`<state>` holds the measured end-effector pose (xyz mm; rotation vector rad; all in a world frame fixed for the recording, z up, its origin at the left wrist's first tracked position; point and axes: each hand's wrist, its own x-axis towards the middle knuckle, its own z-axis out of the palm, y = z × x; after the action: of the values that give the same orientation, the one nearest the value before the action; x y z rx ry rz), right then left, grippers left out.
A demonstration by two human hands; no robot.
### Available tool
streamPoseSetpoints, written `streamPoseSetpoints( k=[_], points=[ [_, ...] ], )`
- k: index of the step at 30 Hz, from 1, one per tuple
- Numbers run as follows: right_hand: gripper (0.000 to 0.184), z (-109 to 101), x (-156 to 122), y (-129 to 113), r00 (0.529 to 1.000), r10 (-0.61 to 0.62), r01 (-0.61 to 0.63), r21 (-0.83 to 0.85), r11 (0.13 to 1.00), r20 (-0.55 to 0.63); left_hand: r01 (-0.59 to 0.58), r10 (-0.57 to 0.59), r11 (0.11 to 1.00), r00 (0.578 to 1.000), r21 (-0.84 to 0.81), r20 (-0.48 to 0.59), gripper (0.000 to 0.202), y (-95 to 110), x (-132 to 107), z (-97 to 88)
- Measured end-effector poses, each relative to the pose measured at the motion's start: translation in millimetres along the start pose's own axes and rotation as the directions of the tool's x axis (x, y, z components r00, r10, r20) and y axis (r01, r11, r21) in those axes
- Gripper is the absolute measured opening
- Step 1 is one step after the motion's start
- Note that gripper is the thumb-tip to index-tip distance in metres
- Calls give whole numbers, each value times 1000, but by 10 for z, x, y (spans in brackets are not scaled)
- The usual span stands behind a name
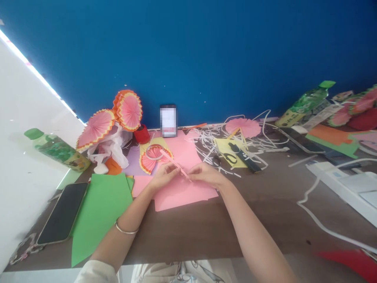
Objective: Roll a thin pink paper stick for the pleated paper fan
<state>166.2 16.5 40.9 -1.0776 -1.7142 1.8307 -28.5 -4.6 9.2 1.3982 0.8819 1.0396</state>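
Here we have a dark phone [63,214] lying left of the fingers [196,169], one green-capped bottle [57,150] also leftward, a second bottle [304,104] beyond them, far right

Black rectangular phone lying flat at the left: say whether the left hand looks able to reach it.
Likely yes: mostly flat green paper lies between the left hand and the phone, with nothing tall in the way, though it would probably first have to release the pink paper strip.

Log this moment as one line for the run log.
left hand: holding pink paper strip | right hand: holding same strip | beneath: pink sheet | left of hands: green sheet
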Motion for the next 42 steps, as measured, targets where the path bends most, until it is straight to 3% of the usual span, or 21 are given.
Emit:
streamPoseSetpoints(
  k=[10,19,26,37,42],
  points=[
    [25,35,-1,12,999,2,-9,-164,986,-46,47,-46,999,996,11,-71,27,-43,-7,28],
    [31,144,78,42,985,-36,46,53,998,-168,27,-98,935,978,-353,-183,33,-96,14,94],
    [31,239,117,72,964,-25,63,138,988,-266,71,-105,991,934,-110,-342,33,-108,-7,186],
    [22,222,55,-17,963,-120,79,-172,982,-242,109,-135,990,920,-91,-369,34,-72,-6,170],
    [21,200,91,41,963,-128,78,-205,976,-239,119,-146,988,921,-96,-362,35,-88,6,163]
  ],
)
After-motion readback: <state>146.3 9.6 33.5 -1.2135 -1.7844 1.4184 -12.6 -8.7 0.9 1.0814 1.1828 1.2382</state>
